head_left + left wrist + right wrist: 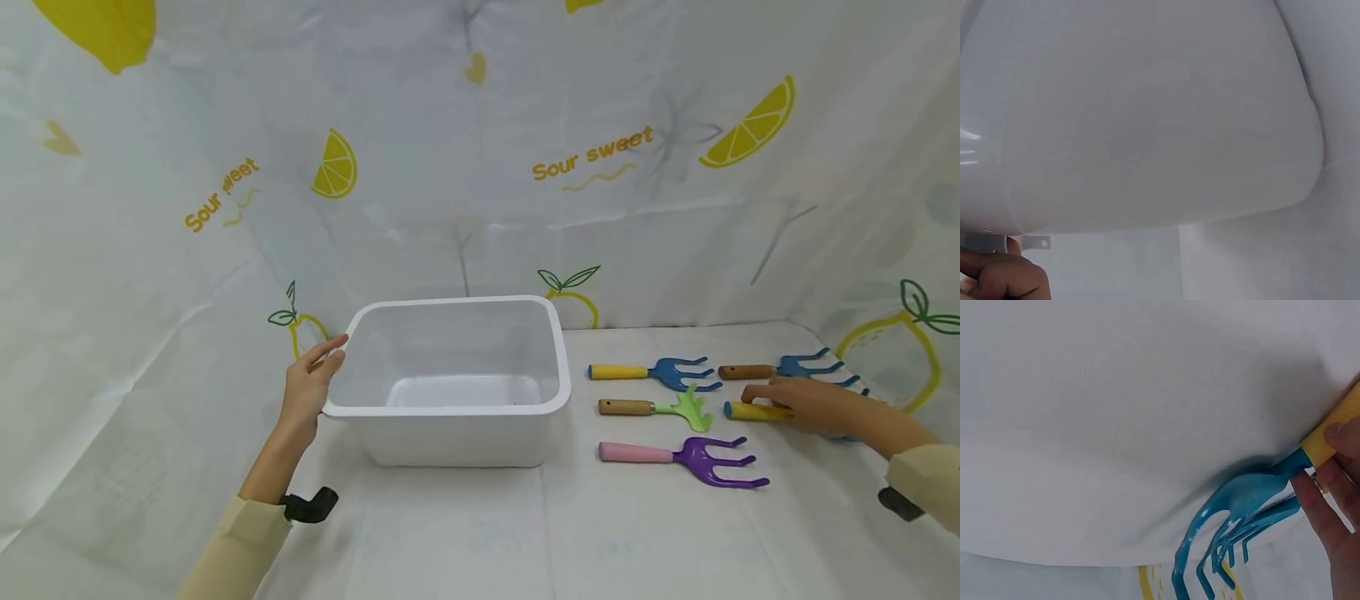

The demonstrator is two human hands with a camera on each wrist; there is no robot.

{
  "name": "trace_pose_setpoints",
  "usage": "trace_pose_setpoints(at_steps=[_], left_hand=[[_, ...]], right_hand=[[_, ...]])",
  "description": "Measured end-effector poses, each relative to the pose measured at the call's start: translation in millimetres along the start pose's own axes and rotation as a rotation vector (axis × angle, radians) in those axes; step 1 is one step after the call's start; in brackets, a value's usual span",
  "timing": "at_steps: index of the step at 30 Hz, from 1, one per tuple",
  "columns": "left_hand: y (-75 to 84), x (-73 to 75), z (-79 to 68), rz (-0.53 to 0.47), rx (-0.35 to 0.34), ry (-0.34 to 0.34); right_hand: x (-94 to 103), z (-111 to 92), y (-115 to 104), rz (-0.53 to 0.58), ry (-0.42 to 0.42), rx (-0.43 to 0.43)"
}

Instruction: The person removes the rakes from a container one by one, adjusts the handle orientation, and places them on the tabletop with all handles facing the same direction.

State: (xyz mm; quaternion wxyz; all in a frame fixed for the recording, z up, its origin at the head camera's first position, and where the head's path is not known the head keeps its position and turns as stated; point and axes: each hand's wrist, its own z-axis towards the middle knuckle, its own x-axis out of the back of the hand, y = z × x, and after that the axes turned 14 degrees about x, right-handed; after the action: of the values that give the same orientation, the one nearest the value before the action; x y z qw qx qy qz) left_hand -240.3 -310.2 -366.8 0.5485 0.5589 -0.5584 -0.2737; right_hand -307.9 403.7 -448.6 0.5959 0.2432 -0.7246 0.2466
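Note:
My left hand (306, 392) holds the left rim of a white plastic bin (457, 437), which stands upright with its top open. In the left wrist view, bent fingers (1010, 278) show beside the bin's wall (1147, 125). Over at the far right, my right hand (821, 404) grips the yellow handle (753, 412) of a hand rake. The right wrist view shows this rake's blue curved head (1247, 490), with the thumb on one side of the handle and fingers on the other. From the head view, the hand covers most of that head.
Other hand rakes lie right of the bin: a yellow-handled blue one (675, 372), a wooden-handled green one (692, 408), and a pink-handled purple one (705, 461). A wooden-handled blue rake (798, 365) lies just behind my right hand. A lemon-print sheet (420, 233) hangs behind.

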Motion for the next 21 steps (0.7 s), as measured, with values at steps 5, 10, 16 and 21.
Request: trace_pose_setpoints(at_steps=[5, 10, 16, 21], left_hand=[[-0.4, 0.1, 1.0, 0.001, 0.002, -0.002], [-2.0, 0.0, 1.1, 0.000, 0.002, -0.011], [-2.7, 0.3, 0.4, 0.000, -0.004, -0.005], [-2.6, -1.1, 0.8, -0.003, -0.011, -0.007]], right_hand=[[-2.2, 0.2, -4.5, -0.026, 0.008, 0.000], [-3.8, 2.2, -6.1, -0.041, 0.010, -0.006], [-7.9, 6.2, -9.3, -0.058, 0.040, 0.009], [-10.7, 7.8, -10.8, -0.068, 0.050, 0.023]])
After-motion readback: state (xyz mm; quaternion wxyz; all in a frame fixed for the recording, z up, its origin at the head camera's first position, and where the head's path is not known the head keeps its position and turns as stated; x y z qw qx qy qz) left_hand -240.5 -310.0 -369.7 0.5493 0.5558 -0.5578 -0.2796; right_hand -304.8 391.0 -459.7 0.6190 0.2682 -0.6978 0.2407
